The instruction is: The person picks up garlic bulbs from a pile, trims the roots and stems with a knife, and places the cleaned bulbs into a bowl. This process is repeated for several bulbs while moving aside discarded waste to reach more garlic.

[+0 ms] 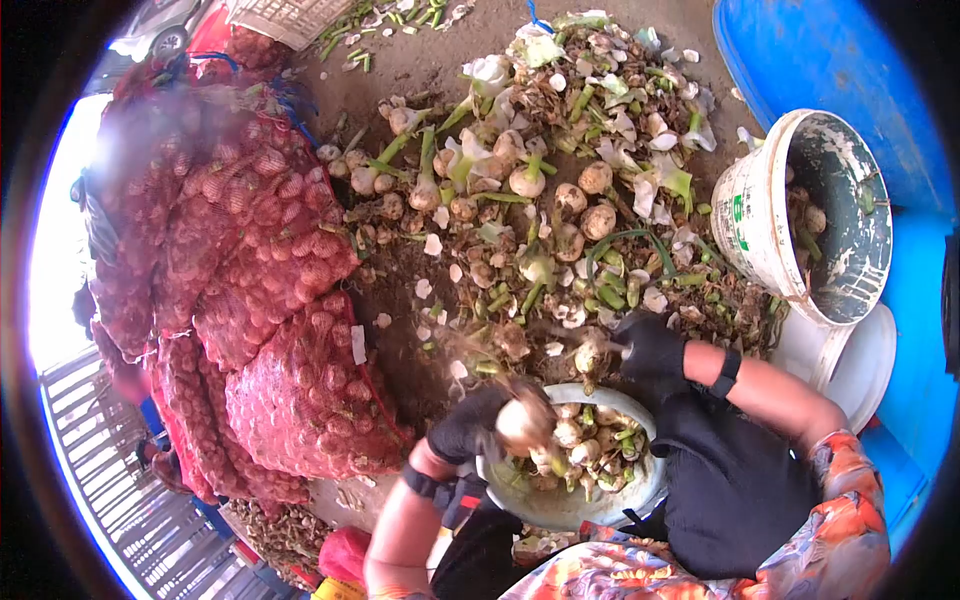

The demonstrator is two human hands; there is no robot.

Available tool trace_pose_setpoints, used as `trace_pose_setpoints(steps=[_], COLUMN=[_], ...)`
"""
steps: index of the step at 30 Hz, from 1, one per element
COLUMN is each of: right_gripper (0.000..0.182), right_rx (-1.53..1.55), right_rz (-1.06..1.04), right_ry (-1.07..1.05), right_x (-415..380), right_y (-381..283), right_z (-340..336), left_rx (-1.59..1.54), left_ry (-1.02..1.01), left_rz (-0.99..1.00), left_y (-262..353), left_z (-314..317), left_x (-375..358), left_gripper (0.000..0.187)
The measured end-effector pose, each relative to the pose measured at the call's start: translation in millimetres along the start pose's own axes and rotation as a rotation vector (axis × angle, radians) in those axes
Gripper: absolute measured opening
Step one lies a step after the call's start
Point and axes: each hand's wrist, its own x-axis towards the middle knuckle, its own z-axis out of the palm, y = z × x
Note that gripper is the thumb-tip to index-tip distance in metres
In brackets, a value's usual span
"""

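Observation:
My left hand, in a black glove, is closed around a pale bulb, blurred by motion, at the left rim of a bucket. Trimmed bulbs with short green stems fill part of that bucket. To the upper right of the rim, my right hand, also gloved in black, is closed; whatever it grips is hard to make out. A small bulb with roots is just left of its fingers.
Red mesh sacks of bulbs stand on the left. Loose bulbs, stalks and peelings cover the ground ahead. A white bucket leans at the right beside blue barrels. A pale crate is at the top.

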Motion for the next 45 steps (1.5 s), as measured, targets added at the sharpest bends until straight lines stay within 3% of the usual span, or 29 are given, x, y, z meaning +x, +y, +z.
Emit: trace_pose_setpoints(steps=[1, 2, 3, 4, 5, 7, 9, 10, 11, 12, 14, 16, 17, 19, 20, 22, 23, 26, 27, 28, 30, 31, 33, 36, 39, 42, 45], right_gripper=[0.027, 0.027, 0.026, 0.023, 0.023, 0.024, 0.027, 0.028, 0.028, 0.030, 0.030, 0.030, 0.030, 0.029, 0.029, 0.023, 0.023, 0.013, 0.013, 0.012, 0.012, 0.012, 0.013, 0.015, 0.015, 0.016, 0.016], right_rx=[0.008, 0.123, 0.239, 0.318, 0.317, 0.575, 0.567, 0.568, 0.571, 0.611, 0.589, 0.514, 0.520, 0.494, 0.498, 0.078, 0.084, -0.087, -0.090, -0.108, -0.149, -0.145, -0.146, -0.139, -0.183, -0.245, -0.146], right_rz=[0.003, 0.235, 0.467, 0.496, 0.492, 0.269, 0.301, 0.333, 0.365, 0.384, 0.392, 0.380, 0.379, 0.316, 0.315, 0.115, 0.117, -0.027, -0.034, -0.106, -0.234, -0.236, -0.270, -0.314, -0.304, -0.298, -0.323], right_ry=[0.000, 0.000, -0.001, 0.156, 0.163, 0.317, 0.269, 0.261, 0.255, 0.248, 0.269, 0.270, 0.267, 0.268, 0.266, 0.295, 0.293, 0.173, 0.176, 0.205, 0.260, 0.259, 0.238, 0.200, 0.164, 0.125, 0.096], right_x=[2.4, 4.1, 5.3, 10.1, 15.5, 23.8, 26.3, 25.2, 24.0, 23.0, 20.0, 19.9, 19.8, 21.4, 23.4, 26.8, 27.3, 25.4, 25.6, 24.4, 21.8, 21.6, 21.8, 19.3, 19.5, 18.6, 17.6], right_y=[-5.2, -9.4, -21.2, -41.4, -37.2, -27.5, -29.3, -30.1, -31.2, -34.0, -20.2, -15.7, -16.5, -22.8, -23.8, -27.8, -37.1, -72.0, -76.7, -81.0, -90.9, -93.4, -96.5, -104.6, -109.4, -107.7, -99.1], right_z=[-6.9, -17.8, -32.6, -50.7, -52.4, -51.9, -60.0, -60.8, -62.1, -66.3, -58.7, -57.7, -57.1, -57.5, -56.2, -50.1, -51.7, -69.9, -70.1, -68.2, -68.7, -68.1, -69.1, -78.8, -81.6, -81.9, -80.5], left_rx=[0.157, 0.308, 0.000, 0.070, -0.154, 0.451, -0.184, -0.046, 0.399, 0.844, 1.361, 0.614, 0.782, 0.247, 0.249, 0.071, -0.039, 0.112, -0.085, -0.089, 0.310, 0.312, -0.029, 0.110, 0.040, 0.105, 0.343], left_ry=[-0.204, -0.227, 0.074, 0.190, 0.356, 0.483, 0.504, 0.505, 0.329, 0.281, 0.151, 0.114, 0.111, 0.316, 0.318, 0.444, 0.454, 0.527, 0.448, 0.433, 0.462, 0.464, 0.540, 0.539, 0.572, 0.492, 0.241], left_rz=[0.070, 0.079, -0.114, -0.154, -0.038, -0.036, -0.272, -0.450, -0.180, 0.135, 0.162, -0.251, -0.200, -0.177, -0.180, -0.048, -0.054, 0.080, 0.041, 0.062, 0.147, 0.144, 0.266, 0.259, 0.259, 0.180, 0.244], left_y=[1.3, -20.7, 3.4, 1.6, -0.3, 8.5, 6.5, -2.0, -35.0, -43.8, -57.3, -58.6, -61.9, -78.1, -80.4, -46.2, -31.7, -16.4, -22.8, -29.1, -32.7, -31.2, -29.8, -30.7, -33.2, -35.6, -45.9], left_z=[-10.4, -29.1, -23.8, -41.4, -47.0, -64.6, -80.2, -86.7, -97.3, -94.5, -101.7, -99.9, -95.8, -89.3, -84.7, -55.7, -41.5, -12.4, -11.2, -8.6, -4.2, 0.6, 9.9, 14.9, 22.9, 25.5, 22.5], left_x=[-1.0, 0.2, 4.4, 25.9, 41.8, 90.1, 143.9, 165.9, 180.1, 189.1, 189.2, 179.8, 168.5, 142.4, 132.4, 108.3, 100.6, 79.6, 73.2, 68.0, 65.0, 62.8, 58.0, 52.6, 48.9, 37.4, 33.3], left_gripper=[0.049, 0.059, 0.059, 0.053, 0.047, 0.045, 0.042, 0.045, 0.042, 0.040, 0.038, 0.038, 0.035, 0.031, 0.031, 0.031, 0.033, 0.037, 0.047, 0.038, 0.033, 0.033, 0.040, 0.054, 0.061, 0.057, 0.051])
